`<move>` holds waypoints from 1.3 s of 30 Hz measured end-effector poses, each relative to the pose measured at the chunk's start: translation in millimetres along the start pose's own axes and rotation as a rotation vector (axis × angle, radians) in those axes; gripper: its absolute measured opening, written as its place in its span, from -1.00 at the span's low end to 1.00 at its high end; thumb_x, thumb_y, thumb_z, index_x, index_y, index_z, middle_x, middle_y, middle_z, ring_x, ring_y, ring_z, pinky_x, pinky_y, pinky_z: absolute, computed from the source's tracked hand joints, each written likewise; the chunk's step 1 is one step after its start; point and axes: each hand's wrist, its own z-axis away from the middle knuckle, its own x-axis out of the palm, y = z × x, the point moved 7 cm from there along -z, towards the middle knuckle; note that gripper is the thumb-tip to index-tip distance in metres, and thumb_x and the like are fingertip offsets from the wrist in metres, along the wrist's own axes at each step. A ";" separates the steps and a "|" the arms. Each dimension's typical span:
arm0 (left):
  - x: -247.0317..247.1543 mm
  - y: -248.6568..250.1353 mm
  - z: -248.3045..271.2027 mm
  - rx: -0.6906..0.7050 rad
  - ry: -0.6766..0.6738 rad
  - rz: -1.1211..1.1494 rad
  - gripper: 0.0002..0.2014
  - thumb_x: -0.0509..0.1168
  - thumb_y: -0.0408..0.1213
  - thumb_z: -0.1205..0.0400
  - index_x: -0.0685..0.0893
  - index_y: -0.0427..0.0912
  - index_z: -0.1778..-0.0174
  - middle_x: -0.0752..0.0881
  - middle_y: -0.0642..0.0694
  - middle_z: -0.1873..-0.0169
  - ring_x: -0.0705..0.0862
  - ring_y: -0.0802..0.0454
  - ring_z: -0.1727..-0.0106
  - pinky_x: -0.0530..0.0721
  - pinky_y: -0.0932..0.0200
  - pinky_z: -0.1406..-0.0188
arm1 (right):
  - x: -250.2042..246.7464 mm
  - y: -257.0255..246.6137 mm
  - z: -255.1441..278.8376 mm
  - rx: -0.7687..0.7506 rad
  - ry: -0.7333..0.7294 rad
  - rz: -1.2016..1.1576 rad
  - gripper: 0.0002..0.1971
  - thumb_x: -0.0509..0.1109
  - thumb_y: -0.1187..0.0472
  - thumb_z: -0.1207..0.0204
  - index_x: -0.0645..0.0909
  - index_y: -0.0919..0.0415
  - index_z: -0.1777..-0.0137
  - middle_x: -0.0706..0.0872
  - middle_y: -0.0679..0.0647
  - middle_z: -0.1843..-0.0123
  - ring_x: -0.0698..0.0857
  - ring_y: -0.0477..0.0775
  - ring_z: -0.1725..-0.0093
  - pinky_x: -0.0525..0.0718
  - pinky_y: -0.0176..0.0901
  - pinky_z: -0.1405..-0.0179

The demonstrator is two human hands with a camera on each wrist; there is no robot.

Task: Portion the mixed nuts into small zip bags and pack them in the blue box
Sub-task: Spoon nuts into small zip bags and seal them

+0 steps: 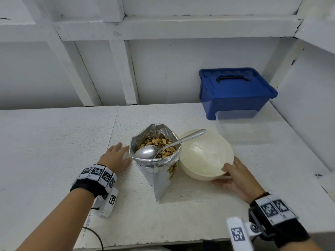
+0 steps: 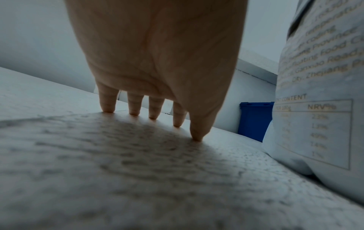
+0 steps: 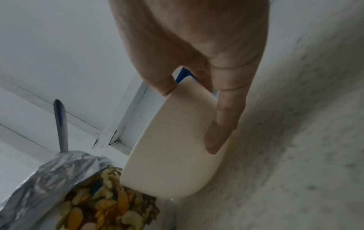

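An open foil bag of mixed nuts (image 1: 155,160) stands mid-table with a metal spoon (image 1: 163,147) lying in its mouth. Just right of it sits an empty cream bowl (image 1: 206,154). My right hand (image 1: 224,174) grips the bowl's near rim, thumb over the edge and fingers under it; the right wrist view shows the same grip on the bowl (image 3: 173,147). My left hand (image 1: 123,151) lies open on the table beside the bag, fingertips (image 2: 133,112) touching the surface. The blue box (image 1: 233,89) stands lidded at the back right.
A flat pile of clear plastic, seemingly zip bags (image 1: 235,124), lies in front of the blue box. White walls close the back and right side. The table edge (image 1: 145,245) runs near me, with a black cable hanging at its left.
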 end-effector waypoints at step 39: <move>-46.5 8.6 23.9 -0.016 0.168 0.157 -0.67 0.10 -0.12 -0.70 0.55 -0.04 -0.36 0.54 -0.13 -0.39 0.52 -0.15 -0.34 0.48 -0.09 -0.31 | 6.4 -95.4 21.4 -0.553 0.338 0.515 -0.83 0.24 0.21 -0.63 0.68 0.15 0.01 0.69 0.03 0.18 0.55 -0.03 0.30 0.51 -0.33 0.36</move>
